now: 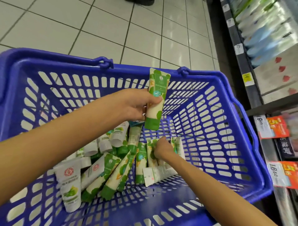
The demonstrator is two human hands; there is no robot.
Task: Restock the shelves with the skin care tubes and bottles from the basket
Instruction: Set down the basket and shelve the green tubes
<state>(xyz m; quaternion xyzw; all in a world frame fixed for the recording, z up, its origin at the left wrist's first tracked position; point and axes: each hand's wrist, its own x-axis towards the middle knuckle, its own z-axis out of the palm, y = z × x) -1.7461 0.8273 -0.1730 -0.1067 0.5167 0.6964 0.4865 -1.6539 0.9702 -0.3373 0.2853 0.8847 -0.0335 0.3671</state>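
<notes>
A blue plastic basket fills the view, with several green-and-cream and white tubes lying in its bottom. My left hand holds one green-and-cream tube upright above the pile, its green cap pointing down. Lower down, my right hand reaches into the basket, fingers closing on another green-and-cream tube that stands among the others. A white tube with a red logo lies at the basket's near left.
Shelves run along the right side, stocked with pale boxes and carrying price tags. White floor tiles stretch beyond the basket. A dark shoe shows at the top edge.
</notes>
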